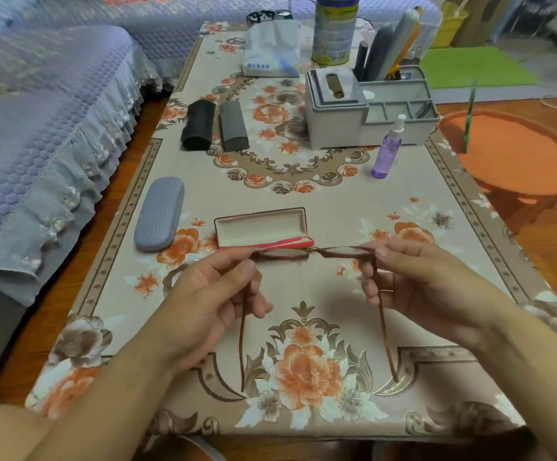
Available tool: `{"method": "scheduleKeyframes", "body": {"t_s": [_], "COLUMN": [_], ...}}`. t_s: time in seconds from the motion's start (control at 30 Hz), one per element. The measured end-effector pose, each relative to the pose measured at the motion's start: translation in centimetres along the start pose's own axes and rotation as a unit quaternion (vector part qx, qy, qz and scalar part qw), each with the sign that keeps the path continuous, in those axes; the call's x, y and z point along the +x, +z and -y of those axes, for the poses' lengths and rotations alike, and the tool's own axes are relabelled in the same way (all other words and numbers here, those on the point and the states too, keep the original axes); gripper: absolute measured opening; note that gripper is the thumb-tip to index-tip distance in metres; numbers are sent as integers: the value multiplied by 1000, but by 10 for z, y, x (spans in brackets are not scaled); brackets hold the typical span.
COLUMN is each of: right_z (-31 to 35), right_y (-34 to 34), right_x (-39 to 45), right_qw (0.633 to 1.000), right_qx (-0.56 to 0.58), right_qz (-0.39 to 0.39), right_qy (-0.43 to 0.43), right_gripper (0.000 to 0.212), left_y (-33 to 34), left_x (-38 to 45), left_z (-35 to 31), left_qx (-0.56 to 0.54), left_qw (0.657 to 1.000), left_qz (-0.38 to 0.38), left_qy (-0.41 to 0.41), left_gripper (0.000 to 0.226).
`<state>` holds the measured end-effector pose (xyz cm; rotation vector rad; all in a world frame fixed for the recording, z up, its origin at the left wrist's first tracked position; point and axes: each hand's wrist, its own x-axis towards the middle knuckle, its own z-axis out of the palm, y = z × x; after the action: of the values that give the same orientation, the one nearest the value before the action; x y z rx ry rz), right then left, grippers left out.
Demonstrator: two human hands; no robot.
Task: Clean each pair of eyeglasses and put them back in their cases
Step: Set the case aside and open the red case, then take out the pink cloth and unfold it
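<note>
Brown-framed eyeglasses (313,252) hang above the table's near half, temples unfolded and pointing toward me. My left hand (213,294) pinches the frame's left end at the hinge. My right hand (413,281) pinches the right end the same way. Just beyond the glasses an open red case (263,227) with a cream lining lies empty. A closed grey case (159,212) lies to its left. Further back lie a black case (198,124) and a dark grey case (233,125), both closed. A purple spray bottle (386,151) stands at the right.
A floral cloth covers the low table (303,181). A grey desk organiser (367,111), a tissue pack (272,53) and a tall tin (335,28) stand at the far end. A purple-covered sofa (37,111) runs along the left. An orange stool (516,154) stands at the right.
</note>
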<state>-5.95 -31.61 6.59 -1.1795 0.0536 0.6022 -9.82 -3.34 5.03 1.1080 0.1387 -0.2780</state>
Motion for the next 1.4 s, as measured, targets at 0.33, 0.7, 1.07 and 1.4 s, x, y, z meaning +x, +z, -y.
{"method": "scheduleKeyframes", "body": {"t_s": [0.33, 0.7, 1.07, 1.4], "right_z": [31, -22, -14, -3], "right_y": [-17, -74, -68, 55], "right_x": [-35, -20, -24, 84], "right_qw": [924, 631, 583, 627], "right_qx": [-335, -709, -742, -736], "right_qz": [132, -218, -236, -53], "right_qy": [-126, -226, -230, -248], "right_gripper": [21, 18, 15, 19], "left_y": [6, 6, -5, -31], "left_x": [7, 13, 10, 6], "left_z": [9, 38, 24, 42], "left_qx": [495, 554, 613, 767], "left_qw": [830, 801, 717, 607], "left_qz": [-53, -55, -171, -79], "left_qy": [254, 219, 285, 191], "left_gripper": [22, 28, 28, 36]}}
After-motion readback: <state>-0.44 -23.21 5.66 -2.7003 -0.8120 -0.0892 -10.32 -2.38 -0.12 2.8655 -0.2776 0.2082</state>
